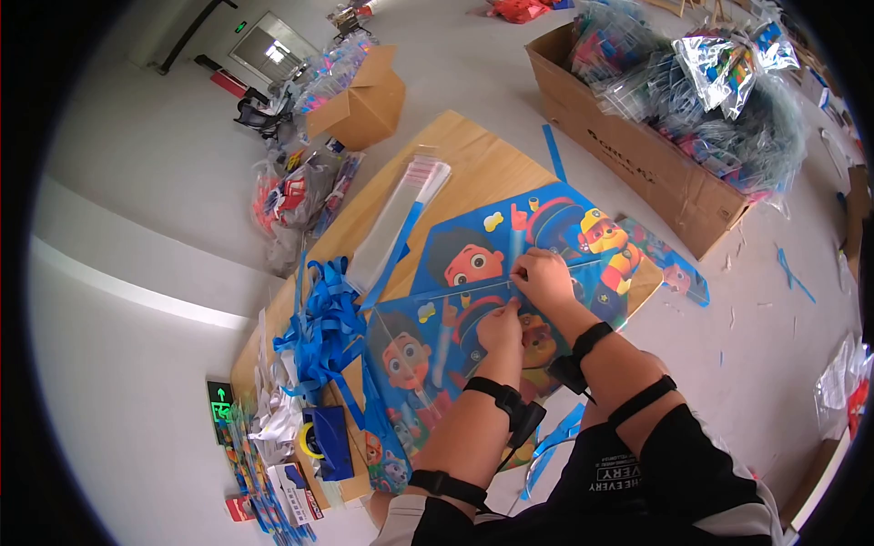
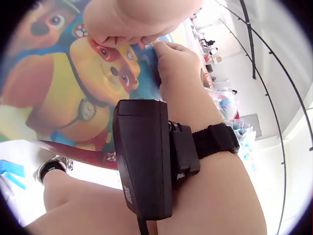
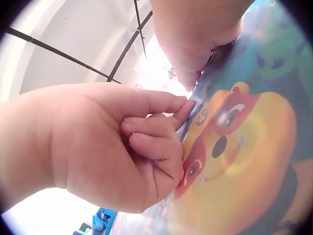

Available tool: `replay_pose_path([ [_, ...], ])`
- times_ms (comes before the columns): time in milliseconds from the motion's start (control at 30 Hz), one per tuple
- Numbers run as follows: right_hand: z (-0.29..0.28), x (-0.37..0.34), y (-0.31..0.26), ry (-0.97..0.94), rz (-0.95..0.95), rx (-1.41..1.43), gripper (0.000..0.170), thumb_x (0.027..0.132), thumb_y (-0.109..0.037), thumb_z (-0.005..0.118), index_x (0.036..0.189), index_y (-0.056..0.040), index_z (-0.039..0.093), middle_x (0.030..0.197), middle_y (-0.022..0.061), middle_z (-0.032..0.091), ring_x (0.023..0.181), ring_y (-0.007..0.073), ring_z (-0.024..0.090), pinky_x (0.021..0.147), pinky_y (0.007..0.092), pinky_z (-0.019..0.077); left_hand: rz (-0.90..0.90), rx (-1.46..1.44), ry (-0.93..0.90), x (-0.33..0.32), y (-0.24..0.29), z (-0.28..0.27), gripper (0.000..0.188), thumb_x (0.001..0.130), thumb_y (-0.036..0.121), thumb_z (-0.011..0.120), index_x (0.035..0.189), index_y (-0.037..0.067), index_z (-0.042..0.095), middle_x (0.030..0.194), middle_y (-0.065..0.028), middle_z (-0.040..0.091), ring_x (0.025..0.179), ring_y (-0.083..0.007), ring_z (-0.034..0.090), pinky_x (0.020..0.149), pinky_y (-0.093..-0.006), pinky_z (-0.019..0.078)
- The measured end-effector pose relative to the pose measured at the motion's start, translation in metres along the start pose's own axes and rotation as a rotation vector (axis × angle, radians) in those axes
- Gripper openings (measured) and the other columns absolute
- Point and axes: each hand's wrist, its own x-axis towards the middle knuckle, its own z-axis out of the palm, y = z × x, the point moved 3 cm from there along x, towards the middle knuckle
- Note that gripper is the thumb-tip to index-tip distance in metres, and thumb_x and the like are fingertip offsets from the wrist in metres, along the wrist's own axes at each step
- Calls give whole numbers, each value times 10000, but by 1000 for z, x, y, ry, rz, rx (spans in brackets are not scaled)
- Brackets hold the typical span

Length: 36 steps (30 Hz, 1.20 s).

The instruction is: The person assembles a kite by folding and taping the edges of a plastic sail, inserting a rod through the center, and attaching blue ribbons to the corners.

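A glossy plastic sheet printed with cartoon figures [image 1: 401,350] lies at the near side of the wooden table, overlapping a second sheet of like print [image 1: 464,259] behind it. At the near sheet's upper edge, my left hand [image 1: 501,329] pinches the rim with its fingertips. Close beside it, my right hand [image 1: 543,276] pinches the same edge between thumb and forefinger, its other fingers curled in the right wrist view. The printed dog face [image 3: 220,142] shows just below the fingers there. Part of the left fingertips is hidden in the left wrist view.
Blue strips [image 1: 323,318] lie heaped on the table's left, near a tape dispenser [image 1: 328,443]. A stack of clear sleeves [image 1: 401,218] rests farther back on the table [image 1: 464,150]. Beyond stand a long carton [image 1: 628,150] of bagged goods and a smaller carton [image 1: 373,100].
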Motion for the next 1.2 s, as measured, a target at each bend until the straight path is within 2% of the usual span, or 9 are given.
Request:
replay_pose_path([
  [100,2,0,-2,13,3,-16,88,744,-126,773,761,-93,692,788,55,636,818,286,644,768,421,510,103,138,35,19,-14,1,319,867,291,807,893,-27,781,781,-126,733,584,-212,670,528,-365,509],
  [200,3,-2,0,18,-4,-33,85,764,-131,768,780,-93,693,800,54,635,845,289,640,796,426,501,91,129,18,6,-6,-1,353,871,328,796,901,-23,789,814,-139,746,594,-210,676,583,-368,534],
  [333,3,-2,-2,-3,18,-44,76,797,-135,753,820,-97,692,830,47,639,885,282,637,823,422,487,70,98,28,-1,-2,0,350,876,321,792,906,-28,788,810,-142,743,589,-209,674,581,-366,535],
  [400,2,-3,-4,4,15,-61,54,812,-135,734,818,-109,686,839,38,643,885,271,638,821,411,479,153,154,72,5,-6,0,338,881,296,794,900,-41,782,805,-139,741,597,-207,676,549,-358,526],
  [533,1,-3,-6,10,10,-85,32,842,-136,704,828,-125,677,856,25,648,893,256,638,822,399,467,121,79,38,-8,3,0,330,882,277,796,894,-53,775,796,-140,735,571,-192,667,489,-353,501],
  [700,0,-3,-7,-19,38,-72,64,841,-153,729,842,-119,676,856,24,642,905,256,632,829,409,463,97,21,13,-19,13,-1,307,913,246,770,914,-61,758,730,-117,694,437,-176,593,380,-336,432],
  [867,-2,-3,-9,-42,47,-64,101,832,-162,752,856,-110,669,851,27,635,909,264,625,830,419,458,97,32,8,-17,11,0,308,930,247,758,911,-61,752,697,-103,675,413,-174,571,371,-331,422],
  [1200,-4,-6,-7,-27,2,-14,77,850,-165,723,877,-117,669,898,30,665,897,274,631,830,420,464,116,42,23,-15,8,0,311,921,261,767,877,-46,761,664,-87,665,405,-168,562,392,-337,426],
])
